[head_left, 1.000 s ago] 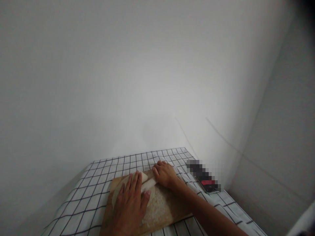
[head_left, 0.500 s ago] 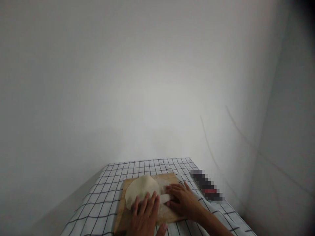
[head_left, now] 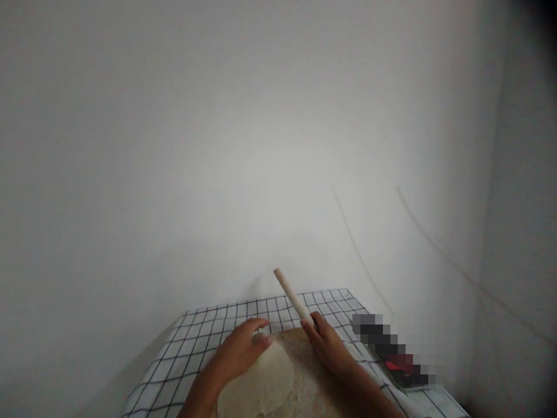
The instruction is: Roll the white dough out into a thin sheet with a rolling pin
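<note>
A thin wooden rolling pin (head_left: 292, 295) is gripped near its lower end by my right hand (head_left: 324, 342), raised and tilted with its far end up to the left. A flat round sheet of dough (head_left: 261, 383) lies on the floured wooden board (head_left: 311, 371). Over the far left edge of the dough is my left hand (head_left: 241, 350), its thumb and fingers apart and curved. Whether its fingertips touch the dough I cannot tell.
The board rests on a table with a white, black-checked cloth (head_left: 174, 354). A dark, partly pixelated flat object with a red patch (head_left: 398, 363) lies at the table's right side. A pale wall (head_left: 278, 174) stands right behind the table.
My right hand has lifted the rolling pin off the board and tipped it upward. My left hand has left the pin and moved to the dough's far left edge. The view has shifted slightly.
</note>
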The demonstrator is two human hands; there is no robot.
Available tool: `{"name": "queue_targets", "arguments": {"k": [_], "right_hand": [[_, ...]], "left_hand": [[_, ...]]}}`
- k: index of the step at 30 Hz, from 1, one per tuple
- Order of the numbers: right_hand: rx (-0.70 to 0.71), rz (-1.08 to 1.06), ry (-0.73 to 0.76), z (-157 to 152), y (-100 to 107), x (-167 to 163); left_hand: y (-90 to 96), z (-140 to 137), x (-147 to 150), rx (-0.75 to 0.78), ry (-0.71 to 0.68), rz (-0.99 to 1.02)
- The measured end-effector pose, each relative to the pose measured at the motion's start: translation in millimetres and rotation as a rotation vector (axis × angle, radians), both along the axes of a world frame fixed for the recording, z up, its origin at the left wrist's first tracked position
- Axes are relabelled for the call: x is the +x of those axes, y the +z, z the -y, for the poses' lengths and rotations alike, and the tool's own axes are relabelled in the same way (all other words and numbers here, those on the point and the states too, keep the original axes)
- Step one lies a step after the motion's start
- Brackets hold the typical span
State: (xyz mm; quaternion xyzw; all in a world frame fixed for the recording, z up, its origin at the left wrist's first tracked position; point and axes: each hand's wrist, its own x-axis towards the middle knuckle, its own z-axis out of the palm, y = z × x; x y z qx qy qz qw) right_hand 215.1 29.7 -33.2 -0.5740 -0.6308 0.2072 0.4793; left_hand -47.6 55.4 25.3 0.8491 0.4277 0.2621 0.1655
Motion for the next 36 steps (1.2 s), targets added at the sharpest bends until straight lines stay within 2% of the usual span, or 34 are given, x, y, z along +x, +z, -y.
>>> {"name": "queue_targets", "arguments": {"k": [3,5,8,12,18,26,29,32,34,36], "right_hand": [[-0.018,-0.034,0.074,7,-5,-2],[-0.054,-0.035,0.155,15,-1,2],[-0.076,-0.048,0.201,21,5,8],[-0.067,-0.072,0.195,21,7,8],[-0.05,-0.076,0.184,24,13,5],[-0.069,-0.14,0.208,27,18,5],[-0.058,-0.145,0.209,27,18,5],[-0.056,-0.15,0.206,27,19,5],[-0.065,-0.163,0.205,27,19,5],[-0.072,-0.188,0.213,26,17,5]], "left_hand": [[-18.9,-1,-1,0.047,0.062,-0.106],[-22.9,0,-3,0.082,0.111,-0.191],[-17.5,6,-2,0.068,0.159,-0.237],[-1.2,22,5,-0.011,0.208,-0.178],[16.5,39,7,0.141,0.081,-0.076],[23.5,46,-3,0.195,-0.001,0.053],[26.5,48,-5,0.198,0.045,0.156],[28.6,43,-7,0.178,0.145,0.391],[28.3,37,-8,0.082,0.198,0.596],[26.3,31,-9,-0.087,0.233,0.767]]}}
